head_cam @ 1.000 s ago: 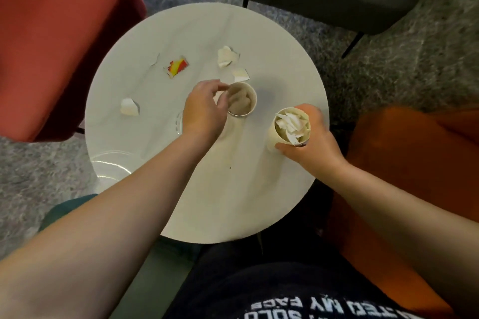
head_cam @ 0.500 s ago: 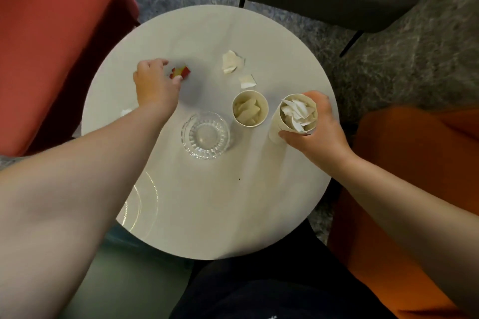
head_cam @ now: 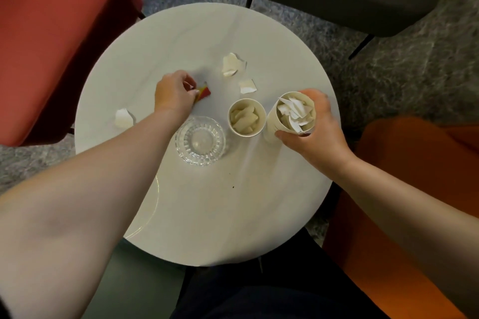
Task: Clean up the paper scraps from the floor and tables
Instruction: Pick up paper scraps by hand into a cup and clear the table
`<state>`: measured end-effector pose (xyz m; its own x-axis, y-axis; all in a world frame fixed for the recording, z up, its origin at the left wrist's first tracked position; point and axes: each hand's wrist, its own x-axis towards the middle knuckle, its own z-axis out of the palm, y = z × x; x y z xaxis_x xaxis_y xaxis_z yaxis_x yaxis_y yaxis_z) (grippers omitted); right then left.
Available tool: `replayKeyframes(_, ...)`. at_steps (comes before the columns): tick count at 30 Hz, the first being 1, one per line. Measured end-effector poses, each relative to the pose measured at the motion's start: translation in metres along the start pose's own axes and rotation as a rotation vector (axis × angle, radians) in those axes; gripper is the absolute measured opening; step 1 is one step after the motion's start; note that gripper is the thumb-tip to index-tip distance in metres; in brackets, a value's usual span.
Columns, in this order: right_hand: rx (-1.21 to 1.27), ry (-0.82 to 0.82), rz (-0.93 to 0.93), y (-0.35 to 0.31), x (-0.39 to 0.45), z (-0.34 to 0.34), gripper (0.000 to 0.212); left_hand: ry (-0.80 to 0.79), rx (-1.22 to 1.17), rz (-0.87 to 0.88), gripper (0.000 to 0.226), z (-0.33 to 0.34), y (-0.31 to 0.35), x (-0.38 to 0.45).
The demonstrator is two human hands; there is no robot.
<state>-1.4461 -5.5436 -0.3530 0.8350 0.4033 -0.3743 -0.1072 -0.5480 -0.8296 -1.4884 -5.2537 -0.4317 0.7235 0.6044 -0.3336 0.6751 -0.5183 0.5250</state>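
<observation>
Your left hand (head_cam: pixel 174 94) pinched the red-yellow scrap (head_cam: pixel 204 91); your right hand (head_cam: pixel 315 129) gripped the scrap-filled paper cup (head_cam: pixel 283 122)

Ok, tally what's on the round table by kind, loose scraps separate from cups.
Loose white paper scraps: 3
Red and yellow scrap, in the left hand grip: 1
Paper cups holding scraps: 2, one gripped by the right hand
Glass dish: 1
Total: 7
</observation>
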Motion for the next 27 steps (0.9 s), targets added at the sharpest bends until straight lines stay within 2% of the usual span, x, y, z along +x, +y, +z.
replayKeyframes(4,-0.016,-0.029,0.010,0.001,0.005,-0.006,0.072,-0.010,-0.148,-0.093,0.016,0.001,0.004,-0.014)
replayKeyframes(8,-0.037,-0.052,0.018,0.003,0.010,-0.010,0.075,0.092,-0.416,-0.189,0.019,-0.012,0.018,-0.033)
replayKeyframes(11,-0.051,-0.062,0.017,0.004,0.014,-0.014,0.076,0.131,-0.588,-0.160,0.023,-0.026,0.037,-0.054)
replayKeyframes(13,-0.056,-0.071,0.014,0.005,0.016,-0.016,0.076,0.073,-0.644,-0.109,0.024,-0.032,0.051,-0.069)
replayKeyframes(16,-0.057,-0.081,0.011,0.005,0.018,-0.019,0.075,-0.073,-0.630,-0.043,0.026,-0.030,0.069,-0.089)
replayKeyframes(18,-0.060,-0.089,0.008,0.005,0.019,-0.020,0.076,-0.114,-0.594,-0.033,0.024,-0.026,0.073,-0.095)
replayKeyframes(20,-0.065,-0.097,0.004,0.004,0.019,-0.021,0.076,-0.022,-0.624,-0.075,0.018,-0.025,0.070,-0.092)
replayKeyframes(24,-0.069,-0.111,-0.016,0.003,0.020,-0.023,0.075,0.277,-0.582,-0.268,0.019,-0.032,0.040,-0.072)
replayKeyframes(27,-0.058,-0.133,-0.011,0.004,0.020,-0.026,0.074,0.277,-0.382,-0.311,0.016,-0.032,0.015,-0.062)
